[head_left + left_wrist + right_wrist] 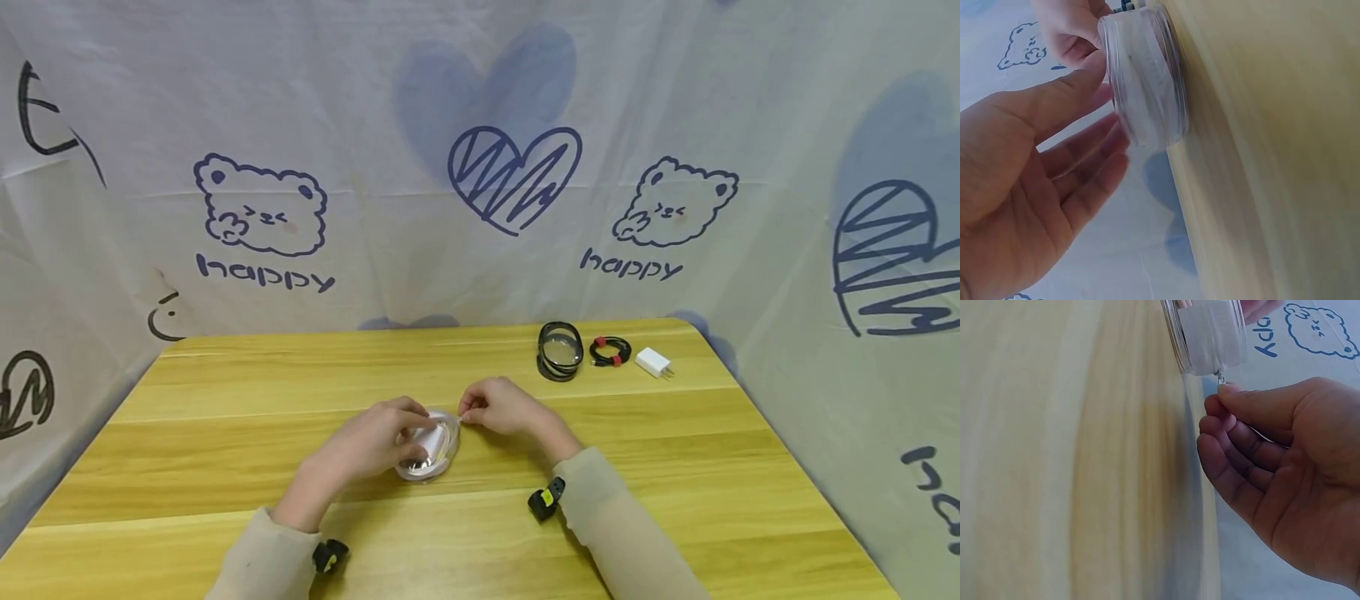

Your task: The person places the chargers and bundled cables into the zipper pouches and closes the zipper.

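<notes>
A round, clear plastic zip case lies on the wooden table in front of me, with white contents showing through its wall. My left hand holds it from the left, thumb and fingertips against its upper face; in the left wrist view the case stands at the fingers' ends. At the far right edge of the case, my right hand pinches a small zipper pull between thumb and index finger. The other fingers of that hand are curled and hold nothing.
Toward the back right of the wooden table lie a coiled black cable, a smaller black cable with red ties, and a white plug adapter. A printed cloth hangs behind the table's back edge.
</notes>
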Demonstrator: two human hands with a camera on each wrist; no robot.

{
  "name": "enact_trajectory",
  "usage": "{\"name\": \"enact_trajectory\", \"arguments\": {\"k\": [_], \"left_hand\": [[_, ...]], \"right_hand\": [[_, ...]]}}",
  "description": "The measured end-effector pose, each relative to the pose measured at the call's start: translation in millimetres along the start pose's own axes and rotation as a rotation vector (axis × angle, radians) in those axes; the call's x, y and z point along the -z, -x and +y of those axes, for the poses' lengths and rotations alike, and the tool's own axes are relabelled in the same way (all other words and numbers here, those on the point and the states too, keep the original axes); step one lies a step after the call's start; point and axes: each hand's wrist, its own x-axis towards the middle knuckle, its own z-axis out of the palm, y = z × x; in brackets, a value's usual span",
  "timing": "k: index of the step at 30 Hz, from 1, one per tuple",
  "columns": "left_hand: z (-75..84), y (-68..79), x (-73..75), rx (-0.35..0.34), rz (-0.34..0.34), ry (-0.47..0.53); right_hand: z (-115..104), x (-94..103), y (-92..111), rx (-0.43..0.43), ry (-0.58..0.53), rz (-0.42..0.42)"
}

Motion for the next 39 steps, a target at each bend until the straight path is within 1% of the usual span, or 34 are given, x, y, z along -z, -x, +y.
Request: {"name": "enact_trajectory", "arguments": {"k": [6,8,10,18,22,30,34,39], "left_hand": [[-2.4,-2.7,-1.8,-0.155,-0.002,-0.039],[-3.1,-3.8,-3.1,-0.18,0.0,-0.048],[-3.6,-4.5,-4.2,-0.19,0.001,-0.049],[-1.6,-4.9,-7.0,-0.154,-0.003,-0.027],[1.0,-4.4,-7.2,-0.129,-0.004,-0.025],[4.0,-4.0,-7.4,-0.109,-0.004,-0.009],[3.5,-3.7,-7.9,-0.103,-0.007,-0.014],[3.6,-2.8,-6.7,-0.108,-0.003,-0.022]], "right_hand": [[-0.6,-1.6,-0.9,0.018,0.001,0.01],[-0.8,-1.5,-0.9,0.021,0.003,0.008],[-1.1,-1.0,-0.5,0.022,0.004,0.003],[-0.2,2.1,1.3,0.015,0.015,-0.035],[-0.4,4.8,2.7,0.018,0.004,-0.069],[1.4,9.1,4.9,0.028,-0.004,-0.136],[0.9,9.0,5.6,0.023,-0.015,-0.134],[-0.3,6.5,4.7,0.024,-0.004,-0.1]]}}
